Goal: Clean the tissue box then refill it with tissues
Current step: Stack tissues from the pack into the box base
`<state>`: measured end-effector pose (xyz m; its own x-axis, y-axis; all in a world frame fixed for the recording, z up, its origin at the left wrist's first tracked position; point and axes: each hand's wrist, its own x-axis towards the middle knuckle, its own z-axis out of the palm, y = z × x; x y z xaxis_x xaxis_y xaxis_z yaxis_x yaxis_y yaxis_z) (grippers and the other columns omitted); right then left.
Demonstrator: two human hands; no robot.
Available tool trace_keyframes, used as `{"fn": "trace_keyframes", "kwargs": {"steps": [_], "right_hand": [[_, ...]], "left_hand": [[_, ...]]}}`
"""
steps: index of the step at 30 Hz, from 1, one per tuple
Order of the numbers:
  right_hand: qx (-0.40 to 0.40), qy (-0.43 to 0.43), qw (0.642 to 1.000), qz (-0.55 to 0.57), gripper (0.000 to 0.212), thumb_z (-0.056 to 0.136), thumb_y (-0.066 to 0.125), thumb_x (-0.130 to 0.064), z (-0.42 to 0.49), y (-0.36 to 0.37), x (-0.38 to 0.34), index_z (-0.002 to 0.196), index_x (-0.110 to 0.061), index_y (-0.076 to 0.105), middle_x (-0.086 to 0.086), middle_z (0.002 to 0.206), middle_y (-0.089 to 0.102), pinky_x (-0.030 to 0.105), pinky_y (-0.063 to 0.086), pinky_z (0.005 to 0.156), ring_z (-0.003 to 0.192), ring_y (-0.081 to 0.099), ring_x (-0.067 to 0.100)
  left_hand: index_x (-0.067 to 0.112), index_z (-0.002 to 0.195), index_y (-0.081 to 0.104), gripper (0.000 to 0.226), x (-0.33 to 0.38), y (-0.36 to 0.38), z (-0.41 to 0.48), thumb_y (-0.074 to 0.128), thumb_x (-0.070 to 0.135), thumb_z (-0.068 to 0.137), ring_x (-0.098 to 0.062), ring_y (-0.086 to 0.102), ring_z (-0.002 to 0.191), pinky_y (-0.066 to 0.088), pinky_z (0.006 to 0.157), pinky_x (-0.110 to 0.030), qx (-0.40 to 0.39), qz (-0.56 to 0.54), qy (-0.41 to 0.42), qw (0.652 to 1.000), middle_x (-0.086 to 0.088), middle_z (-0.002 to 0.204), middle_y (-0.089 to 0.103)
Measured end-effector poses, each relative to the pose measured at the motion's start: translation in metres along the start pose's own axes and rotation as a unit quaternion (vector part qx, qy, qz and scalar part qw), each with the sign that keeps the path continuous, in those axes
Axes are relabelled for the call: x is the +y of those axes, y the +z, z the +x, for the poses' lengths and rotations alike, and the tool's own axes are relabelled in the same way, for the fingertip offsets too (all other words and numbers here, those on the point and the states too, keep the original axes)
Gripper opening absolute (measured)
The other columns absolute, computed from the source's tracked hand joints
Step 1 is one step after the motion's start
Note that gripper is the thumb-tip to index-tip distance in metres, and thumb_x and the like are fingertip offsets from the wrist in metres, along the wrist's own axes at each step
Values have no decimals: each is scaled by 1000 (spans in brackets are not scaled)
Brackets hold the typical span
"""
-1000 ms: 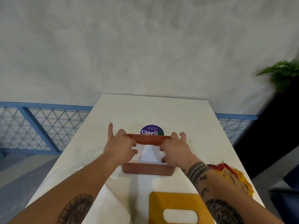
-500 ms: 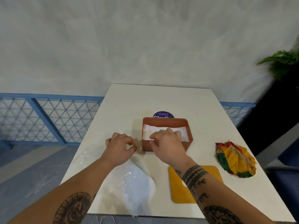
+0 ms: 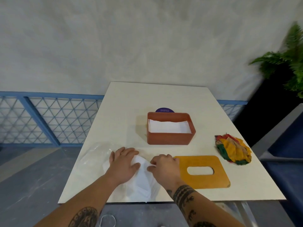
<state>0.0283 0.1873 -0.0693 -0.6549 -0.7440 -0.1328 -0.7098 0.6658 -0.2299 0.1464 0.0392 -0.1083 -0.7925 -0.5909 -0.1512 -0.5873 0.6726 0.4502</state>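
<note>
Near table (image 3: 164, 95) edge, left hand (image 3: 123, 163) presses flat, fingers extended, on plastic-wrapped tissue pack (image 3: 142, 181); right hand (image 3: 164, 166) pinches pack's edge. Terracotta tissue box (image 3: 168, 138), lidless, tissues (image 3: 168, 127) inside, sits mid-table; yellow slotted lid (image 3: 213, 181) touching right hand.

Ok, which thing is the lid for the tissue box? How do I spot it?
Look at the white table, on its near right side, in front of the reddish-brown tissue box. The lid lies flat there, just beside the right hand pinching the tissues. It is the only flat yellow board with an oval slot; the colourful cloth nearby is crumpled.
</note>
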Motion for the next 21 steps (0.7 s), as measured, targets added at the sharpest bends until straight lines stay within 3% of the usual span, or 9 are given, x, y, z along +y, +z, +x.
{"fn": "trace_keyframes", "kwargs": {"steps": [8, 13, 15, 18, 21], "right_hand": [[5, 4, 1000, 11, 25, 99, 48, -41, 4, 3, -8, 108, -25, 65, -4, 107, 67, 43, 35, 98, 103, 56, 20], [-51, 46, 987, 143, 19, 98, 48, -38, 15, -21, -11, 106, -24, 57, -2, 103, 66, 41, 42, 98, 97, 60, 20], [-54, 67, 967, 238, 12, 96, 54, -32, 20, -30, -8, 97, -21, 58, 0, 96, 65, 36, 53, 84, 88, 61, 19], [-67, 114, 920, 368, 10, 94, 56, -21, 23, -42, -1, 85, -16, 54, 5, 88, 63, 29, 55, 60, 78, 62, 21], [-95, 130, 912, 377, 10, 95, 56, -19, 22, -49, 4, 86, -15, 54, 8, 89, 65, 25, 55, 53, 75, 65, 22]], "left_hand": [[40, 148, 44, 43, -1, 1, 0, 41, 44, 105, -14, 12, 153, -1, 125, -47, 39, -32, -11, 999, 20, 160, 32], [37, 149, 43, 45, -3, -4, 0, 27, 47, 108, -14, 14, 153, -3, 125, -51, 37, -83, -26, 995, 16, 159, 36], [35, 149, 43, 50, -5, -6, 0, 23, 52, 107, -14, 14, 153, -5, 125, -53, 26, -104, -29, 994, 14, 160, 35], [35, 149, 42, 61, -7, -8, -2, 21, 65, 100, -14, 14, 153, -7, 124, -53, 23, -121, -21, 992, 13, 161, 32], [40, 150, 39, 57, -9, -10, -5, 28, 65, 100, -13, 11, 154, -6, 125, -54, 28, -108, 15, 994, 17, 165, 19]]}}
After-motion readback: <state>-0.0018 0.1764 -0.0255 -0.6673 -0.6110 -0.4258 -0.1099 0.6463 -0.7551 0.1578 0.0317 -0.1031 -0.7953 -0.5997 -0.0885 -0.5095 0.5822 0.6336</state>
